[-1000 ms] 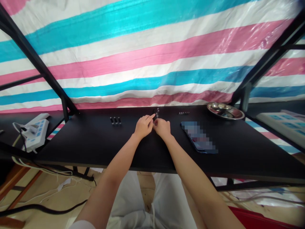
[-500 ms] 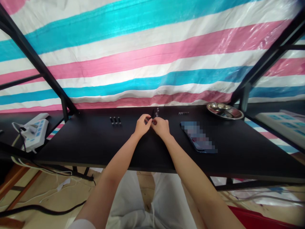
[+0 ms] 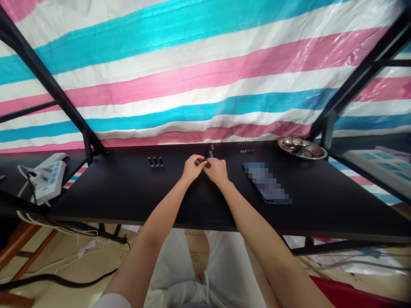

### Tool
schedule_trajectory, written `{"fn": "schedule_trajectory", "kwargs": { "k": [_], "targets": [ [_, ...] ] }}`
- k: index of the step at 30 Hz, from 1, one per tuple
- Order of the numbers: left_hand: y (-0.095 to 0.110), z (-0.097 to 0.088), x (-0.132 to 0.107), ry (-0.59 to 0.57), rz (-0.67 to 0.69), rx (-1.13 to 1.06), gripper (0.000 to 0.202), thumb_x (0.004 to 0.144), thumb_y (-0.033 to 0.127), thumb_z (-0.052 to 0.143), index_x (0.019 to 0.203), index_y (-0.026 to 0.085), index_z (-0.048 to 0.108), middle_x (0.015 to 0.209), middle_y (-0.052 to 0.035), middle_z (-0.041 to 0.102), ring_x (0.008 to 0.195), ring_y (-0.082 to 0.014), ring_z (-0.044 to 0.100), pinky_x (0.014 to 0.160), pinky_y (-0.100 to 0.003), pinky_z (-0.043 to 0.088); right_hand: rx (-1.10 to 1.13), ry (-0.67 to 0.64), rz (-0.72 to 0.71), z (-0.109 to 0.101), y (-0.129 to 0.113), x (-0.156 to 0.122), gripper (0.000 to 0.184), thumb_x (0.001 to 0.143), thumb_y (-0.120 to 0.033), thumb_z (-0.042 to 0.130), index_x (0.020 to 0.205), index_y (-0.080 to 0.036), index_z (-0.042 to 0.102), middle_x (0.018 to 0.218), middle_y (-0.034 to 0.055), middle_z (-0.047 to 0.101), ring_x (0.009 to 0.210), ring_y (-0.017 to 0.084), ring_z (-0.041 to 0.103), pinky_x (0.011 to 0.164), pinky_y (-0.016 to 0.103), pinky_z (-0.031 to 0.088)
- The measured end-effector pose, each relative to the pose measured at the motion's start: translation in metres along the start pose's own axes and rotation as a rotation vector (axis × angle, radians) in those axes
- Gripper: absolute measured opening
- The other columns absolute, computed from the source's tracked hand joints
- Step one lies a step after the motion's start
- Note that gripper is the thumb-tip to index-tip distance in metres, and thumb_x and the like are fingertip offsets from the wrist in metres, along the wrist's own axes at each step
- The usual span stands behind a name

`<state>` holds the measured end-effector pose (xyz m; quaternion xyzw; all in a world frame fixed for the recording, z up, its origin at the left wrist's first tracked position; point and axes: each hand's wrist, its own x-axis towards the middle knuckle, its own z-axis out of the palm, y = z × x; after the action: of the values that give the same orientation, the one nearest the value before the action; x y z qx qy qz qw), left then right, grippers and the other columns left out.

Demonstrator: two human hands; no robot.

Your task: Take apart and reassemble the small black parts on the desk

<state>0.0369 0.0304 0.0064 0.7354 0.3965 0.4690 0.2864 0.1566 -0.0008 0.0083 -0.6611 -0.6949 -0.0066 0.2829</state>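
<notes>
My left hand [image 3: 192, 168] and my right hand [image 3: 216, 170] meet over the middle of the black table, fingertips pinched together. Between the fingertips is something small and dark, mostly hidden, whose kind I cannot make out. Just behind my hands are a thin black piece [image 3: 206, 151] and several small silvery pieces [image 3: 212, 149]. To the left, three short black cylinders with silvery ends [image 3: 156, 161] lie side by side. Farther right, several tiny metal pieces [image 3: 247, 151] form a row.
A blurred-out, phone-shaped object [image 3: 266, 183] lies right of my arms. A shiny metal divided dish [image 3: 302, 148] stands at the back right. White power strips [image 3: 51, 179] with cables rest on the left. Black frame bars and a striped sheet [image 3: 199, 77] border the table [image 3: 112, 192].
Both hands stay pinched together in almost the same place, with only slight finger movement. The view has shifted a little; the things on the table have not moved.
</notes>
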Motion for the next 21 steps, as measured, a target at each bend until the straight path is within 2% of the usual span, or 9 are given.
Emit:
{"fn": "schedule_trajectory", "kwargs": {
  "k": [8,13,21],
  "targets": [
    [-0.004,-0.006,-0.008,0.004,-0.017,0.122,0.012,0.074,0.026,0.063,0.08,0.015,0.061,0.083,-0.002,0.061,0.062,-0.0079,0.052,0.064,-0.023,0.045,0.096,-0.014,-0.019,0.001,-0.004,-0.004,0.019,0.079,-0.029,0.047,0.066,-0.017,0.054,0.072,0.0046,0.061,0.072,0.017,0.053,0.066,0.028,0.026],
    [-0.005,-0.013,-0.014,0.02,-0.066,0.175,0.02,0.076,0.034,0.061,0.073,0.014,0.06,0.078,-0.0013,0.059,0.057,-0.007,0.047,0.061,-0.023,0.042,0.187,0.004,-0.029,0.003,-0.006,-0.008,0.015,0.077,-0.028,0.05,0.069,-0.017,0.055,0.071,0.0023,0.06,0.069,0.015,0.053,0.067,0.026,0.029],
    [-0.004,-0.023,-0.019,-0.036,-0.116,0.205,0.025,0.074,0.038,0.061,0.067,0.015,0.061,0.07,-0.0002,0.057,0.059,-0.0087,0.048,0.062,-0.023,0.041,0.235,-0.02,-0.104,0.007,-0.004,-0.009,0.012,0.076,-0.025,0.05,0.072,-0.017,0.058,0.07,0.0014,0.058,0.066,0.014,0.052,0.064,0.025,0.033]
  ]
}}
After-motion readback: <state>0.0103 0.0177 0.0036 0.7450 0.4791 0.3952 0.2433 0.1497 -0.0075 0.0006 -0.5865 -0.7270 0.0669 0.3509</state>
